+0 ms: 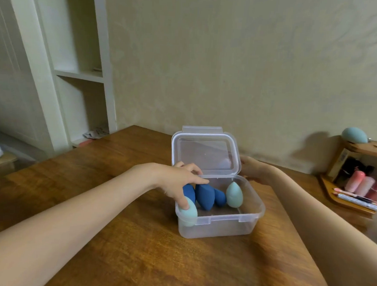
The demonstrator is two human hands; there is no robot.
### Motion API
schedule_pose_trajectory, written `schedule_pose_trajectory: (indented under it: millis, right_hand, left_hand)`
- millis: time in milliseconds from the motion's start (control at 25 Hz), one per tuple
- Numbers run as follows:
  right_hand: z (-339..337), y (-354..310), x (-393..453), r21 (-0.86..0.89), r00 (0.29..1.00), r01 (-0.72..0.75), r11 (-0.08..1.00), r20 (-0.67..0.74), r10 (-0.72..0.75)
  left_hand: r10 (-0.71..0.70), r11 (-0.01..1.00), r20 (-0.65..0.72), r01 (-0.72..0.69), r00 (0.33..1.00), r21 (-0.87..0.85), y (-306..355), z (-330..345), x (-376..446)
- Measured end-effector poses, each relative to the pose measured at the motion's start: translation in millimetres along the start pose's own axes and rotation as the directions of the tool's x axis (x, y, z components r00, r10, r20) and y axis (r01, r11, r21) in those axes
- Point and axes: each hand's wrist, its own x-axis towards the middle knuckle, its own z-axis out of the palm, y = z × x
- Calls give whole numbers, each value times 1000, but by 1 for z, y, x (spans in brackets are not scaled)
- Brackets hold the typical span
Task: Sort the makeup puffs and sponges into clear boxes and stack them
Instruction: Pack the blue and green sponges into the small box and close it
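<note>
A clear plastic box [218, 226] stands on the wooden table with its hinged lid [205, 152] raised. Inside are dark blue sponges [204, 197] and a light teal sponge [234, 194] standing upright. My left hand [176, 181] reaches into the box's left side, fingers over the blue sponges, thumb pressing another light teal sponge [188, 211] against the left wall. My right hand [252, 169] rests at the box's back right corner beside the lid; its fingers are partly hidden behind the lid.
A wooden organiser [353, 180] at the right holds pink bottles, pencils and a teal sponge [354, 135] on top. A white shelf unit [77, 71] stands at the back left. The wall runs close behind the box.
</note>
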Motion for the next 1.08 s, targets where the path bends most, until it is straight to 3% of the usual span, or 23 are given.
schedule_pose_trajectory:
  millis: [160, 280, 320, 400, 440, 480, 560, 600, 680, 720, 840, 960, 1080]
  right_hand:
    - [1, 11, 16, 133, 1000, -18, 991, 1, 18]
    - [-7, 19, 11, 343, 970, -15, 939, -223, 97]
    - [-13, 18, 4, 389, 931, 35, 921, -347, 111]
    - [-30, 11, -18, 415, 775, 216, 884, -623, 103]
    - [-40, 5, -32, 403, 705, 318, 858, -706, 71]
    - [-46, -4, -50, 417, 696, 403, 815, -718, 22]
    - [-41, -26, -86, 475, 830, 444, 760, -537, -150]
    - [-30, -29, -99, 428, 911, 355, 831, -357, -206]
    - [-3, -22, -117, 140, 986, 166, 976, -10, -166]
    - [6, -15, -122, 58, 993, 105, 993, 46, -107]
    - [6, -1, -129, 43, 999, 36, 998, 26, -37]
    - [0, 9, -122, -321, 999, -37, 946, -7, 37]
    - [4, 20, -112, -457, 991, -92, 885, -124, 39]
  left_hand:
    - [4, 1000, 3, -4, 1000, -10, -4, 1, 3]
    - [13, 1000, -11, -13, 1000, -11, -3, 4, 3]
    - [14, 1000, -22, -15, 1000, -20, -3, 6, 2]
    - [20, 998, -47, -23, 999, -53, -2, 9, 1]
    - [24, 996, -62, -29, 998, -80, -1, 10, 1]
    - [24, 993, -78, -33, 997, -114, 1, 11, 1]
    - [28, 982, -105, -47, 994, -182, 7, 12, 1]
    - [35, 978, -116, -58, 993, -199, 13, 12, 3]
    - [51, 978, -132, -76, 990, -192, 26, 12, 8]
    - [59, 978, -135, -84, 989, -193, 33, 11, 12]
    - [82, 972, -129, -108, 988, -207, 52, 10, 23]
    - [97, 972, -114, -119, 989, -202, 67, 7, 37]
    - [115, 976, -83, -128, 990, -173, 78, 1, 49]
